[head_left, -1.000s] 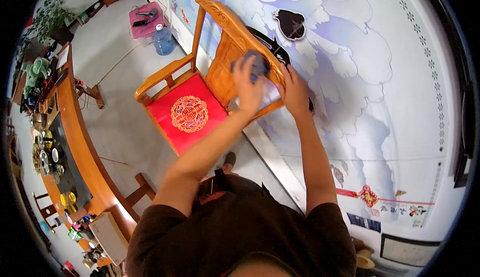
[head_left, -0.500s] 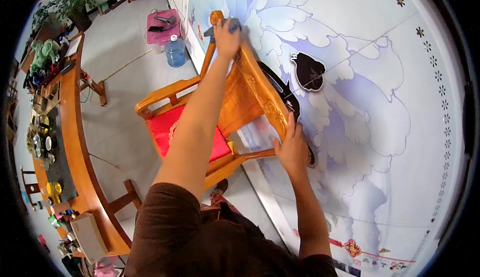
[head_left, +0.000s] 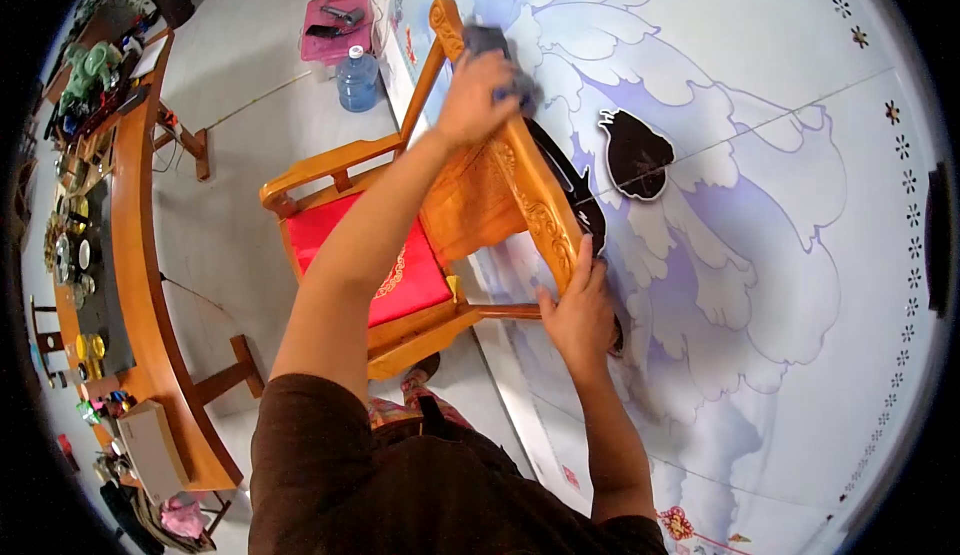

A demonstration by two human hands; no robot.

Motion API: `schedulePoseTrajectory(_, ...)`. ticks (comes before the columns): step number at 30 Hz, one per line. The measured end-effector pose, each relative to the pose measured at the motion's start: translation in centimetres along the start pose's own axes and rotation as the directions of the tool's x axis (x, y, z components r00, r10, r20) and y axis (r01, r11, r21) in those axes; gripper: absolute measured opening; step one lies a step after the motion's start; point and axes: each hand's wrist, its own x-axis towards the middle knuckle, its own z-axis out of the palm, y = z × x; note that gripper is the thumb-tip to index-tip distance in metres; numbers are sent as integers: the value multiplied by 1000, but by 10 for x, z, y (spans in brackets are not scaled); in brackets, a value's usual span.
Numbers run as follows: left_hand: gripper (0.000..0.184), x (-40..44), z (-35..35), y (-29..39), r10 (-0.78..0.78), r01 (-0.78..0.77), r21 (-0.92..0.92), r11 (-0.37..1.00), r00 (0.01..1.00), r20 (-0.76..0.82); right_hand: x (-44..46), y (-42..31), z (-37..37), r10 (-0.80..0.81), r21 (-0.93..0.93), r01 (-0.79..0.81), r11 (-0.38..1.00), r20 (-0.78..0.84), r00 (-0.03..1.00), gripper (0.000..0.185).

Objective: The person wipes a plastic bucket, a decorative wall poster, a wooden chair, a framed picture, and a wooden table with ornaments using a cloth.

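Observation:
A wooden armchair with a carved back stands tilted in view beside the wall, a red cushion on its seat. My left hand holds a dark grey cloth against the upper part of the chair's top rail; the cloth is slightly blurred. Lower on the same rail, my right hand grips the rail's near end, thumb on one side and fingers on the other. My left forearm covers part of the cushion and armrest.
A long wooden table with cups and ornaments runs along the left. A blue water bottle and a pink stool stand beyond the chair. The painted wall bears a black cutout.
My left hand first went from the middle of the chair back to the rail's far end, then came slightly back along it with the cloth. My right hand stays on the rail's near end.

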Motion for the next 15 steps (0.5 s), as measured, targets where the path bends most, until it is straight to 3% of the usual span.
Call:
schedulePoseTrajectory(2,44,27,9,-54,-129,127,-23,992,988,-83,4,-2,2,-16,8,17,1000,-19,1000,97)
schedulePoseTrajectory(4,43,46,9,-71,-478,442,-283,851,875,-72,6,3,6,-62,9,63,998,-78,995,96)
schedulePoseTrajectory(7,54,43,24,-70,-423,419,-73,905,871,-248,7,2,2,-44,36,45,998,-41,998,92)
schedulePoseTrajectory(8,54,34,29,-68,-338,366,57,929,900,-274,6,3,2,-59,29,61,998,-56,997,90)
schedulePoseTrajectory(11,51,-7,29,-11,-505,365,-427,827,816,-281,6,3,4,-83,18,85,996,-83,993,82)
schedulePoseTrajectory(12,55,-22,16,18,-498,375,-533,758,861,-103,6,6,7,-108,35,112,993,-115,988,78)
schedulePoseTrajectory(14,61,-59,34,58,-358,251,-362,898,896,-264,6,10,10,-129,39,136,990,-139,982,73)
schedulePoseTrajectory(15,64,-79,36,87,-403,283,-425,860,887,-226,5,13,12,-143,79,156,985,-151,978,71)
